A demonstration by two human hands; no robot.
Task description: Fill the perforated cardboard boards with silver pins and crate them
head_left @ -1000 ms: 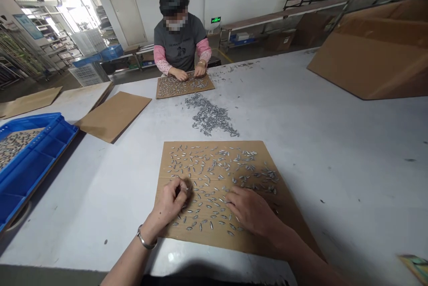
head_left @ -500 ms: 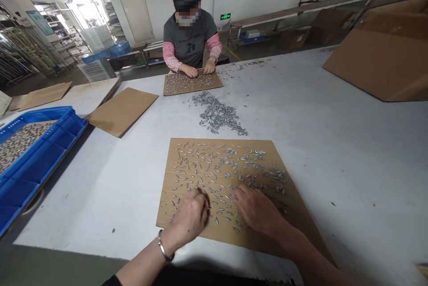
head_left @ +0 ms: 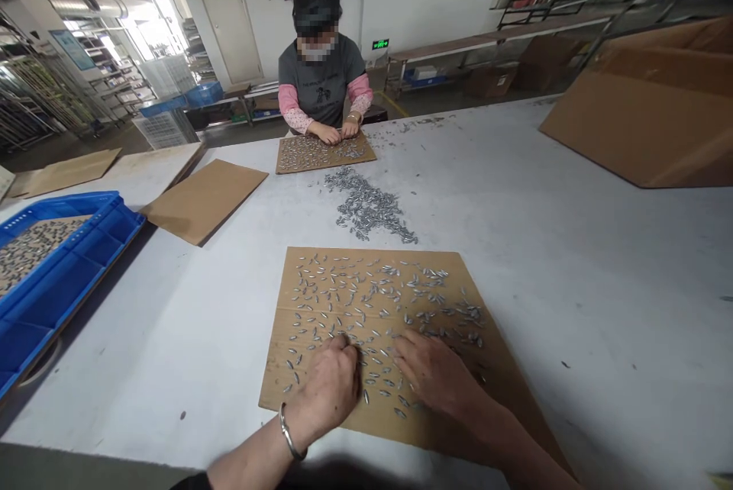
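Observation:
A sheet of brown cardboard [head_left: 275,383] lies in front of me, with many small silvery, spindle-shaped metal pieces [head_left: 400,413] spread over it. My left hand [head_left: 332,379] rests low on its left half, fingers curled down and pressed together; a metal bangle [head_left: 291,433] circles the wrist. To the right, my right hand [head_left: 432,372] is bent over the pieces with its fingertips together. The fingertips of both hands are partly hidden, so whatever they pinch cannot be made out. Pieces lie looser on the left of the sheet and more clumped toward its upper right.
Beyond the sheet is a heap of the same pieces [head_left: 369,207]. Across the table, a person [head_left: 321,82] bends over another covered cardboard sheet [head_left: 286,168]. A blue crate [head_left: 85,246] and bare cardboard [head_left: 206,200] are at left, a large carton [head_left: 641,116] at right.
The whole view has shifted slightly, with the table lower in the picture. My left hand has moved a little rightward over the cardboard; my right hand stays in nearly the same place.

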